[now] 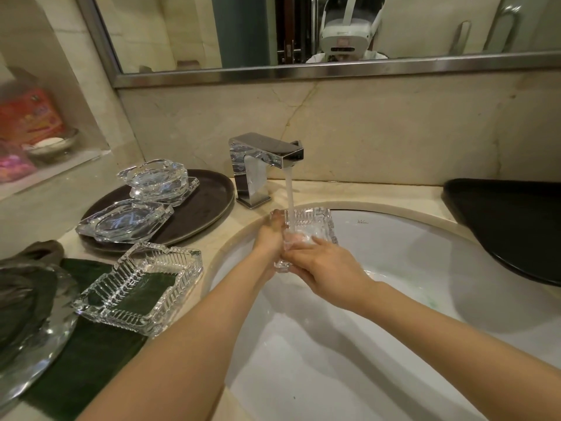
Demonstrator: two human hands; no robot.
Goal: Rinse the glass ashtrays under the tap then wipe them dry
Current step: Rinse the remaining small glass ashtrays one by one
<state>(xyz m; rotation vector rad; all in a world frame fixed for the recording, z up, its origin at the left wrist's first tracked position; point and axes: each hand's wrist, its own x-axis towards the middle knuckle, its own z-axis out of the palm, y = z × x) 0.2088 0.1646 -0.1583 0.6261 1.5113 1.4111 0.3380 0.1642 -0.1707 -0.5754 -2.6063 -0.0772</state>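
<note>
Water runs from the chrome tap into a square cut-glass ashtray held over the white sink. My left hand grips the ashtray's left side. My right hand holds its near edge, fingers reaching into the bowl. Another square glass ashtray sits on a dark green cloth left of the sink. Two faceted glass ashtrays lie on a dark oval tray behind it.
A grey cloth lies in a large glass dish at the far left. A black tray lies on the counter to the right. The wall niche at left holds colourful packets and a soap dish. A mirror hangs above.
</note>
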